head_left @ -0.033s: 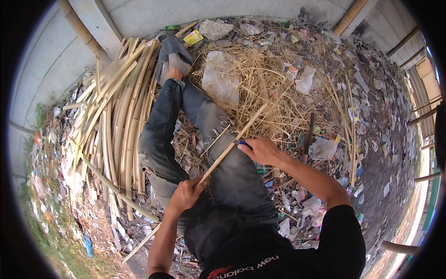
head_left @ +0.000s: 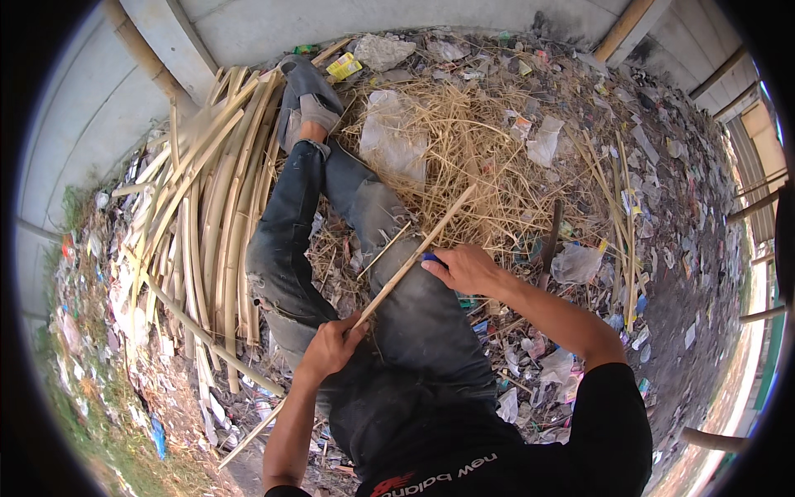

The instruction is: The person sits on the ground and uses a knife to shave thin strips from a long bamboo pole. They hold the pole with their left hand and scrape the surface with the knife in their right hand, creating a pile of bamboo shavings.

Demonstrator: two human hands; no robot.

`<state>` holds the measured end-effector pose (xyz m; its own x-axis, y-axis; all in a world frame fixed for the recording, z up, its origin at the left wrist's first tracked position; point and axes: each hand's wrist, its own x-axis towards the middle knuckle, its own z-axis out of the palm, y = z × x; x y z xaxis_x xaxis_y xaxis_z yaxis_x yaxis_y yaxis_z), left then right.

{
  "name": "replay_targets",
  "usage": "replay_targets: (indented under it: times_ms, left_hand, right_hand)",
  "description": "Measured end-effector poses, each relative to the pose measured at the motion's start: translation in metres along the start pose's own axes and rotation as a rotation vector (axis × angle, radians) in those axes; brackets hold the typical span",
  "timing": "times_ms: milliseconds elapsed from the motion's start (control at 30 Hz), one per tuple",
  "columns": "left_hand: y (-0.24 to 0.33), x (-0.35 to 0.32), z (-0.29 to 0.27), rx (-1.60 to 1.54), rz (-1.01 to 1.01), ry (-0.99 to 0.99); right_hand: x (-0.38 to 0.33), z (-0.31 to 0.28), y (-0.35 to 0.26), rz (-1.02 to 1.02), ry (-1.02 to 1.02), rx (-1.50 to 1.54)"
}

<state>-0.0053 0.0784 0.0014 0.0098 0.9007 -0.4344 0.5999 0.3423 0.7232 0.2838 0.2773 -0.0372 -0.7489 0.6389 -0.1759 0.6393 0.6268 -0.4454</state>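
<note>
My left hand [head_left: 333, 346], near my lap, is closed round the lower part of a pale bamboo strip [head_left: 414, 257]. The strip slants up and right across my thigh to a far end over the straw. Farther along, my right hand [head_left: 468, 269] rests beside the strip above my right thigh. Its fingers are wrapped round a small tool with a blue handle [head_left: 433, 260]; any blade is hidden. A thin sliver [head_left: 386, 248] sticks out to the left of the strip. Below my left forearm lies another length of pale strip [head_left: 252, 435]; I cannot tell whether it joins the held one.
Long split bamboo strips [head_left: 217, 224] are heaped left of my legs. Straw-like shavings [head_left: 480, 149] and a white plastic sheet [head_left: 393, 137] lie ahead. Thin strips [head_left: 627, 232] lie at right. Litter covers the ground up to a grey wall [head_left: 397, 15]. My legs stretch forward, crossed at the ankles.
My right hand with the blue-handled tool has shifted very slightly to the left. My left hand and the bamboo strip look the same.
</note>
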Motion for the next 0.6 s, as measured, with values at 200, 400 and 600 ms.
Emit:
replay_targets:
  times_ms: [200, 400, 600]
  left_hand:
    - [-0.009, -0.011, -0.011, 0.009, 0.055, 0.009]
    - [-0.02, -0.001, 0.005, -0.096, 0.076, 0.022]
    - [0.017, 0.017, 0.024, 0.152, 0.032, 0.156]
  right_hand:
    - [0.019, -0.073, 0.194, 0.745, 0.459, 0.152]
    - [0.013, -0.038, 0.049, 0.341, 0.443, 0.298]
    - [-0.017, -0.013, -0.052, 0.101, 0.032, 0.188]
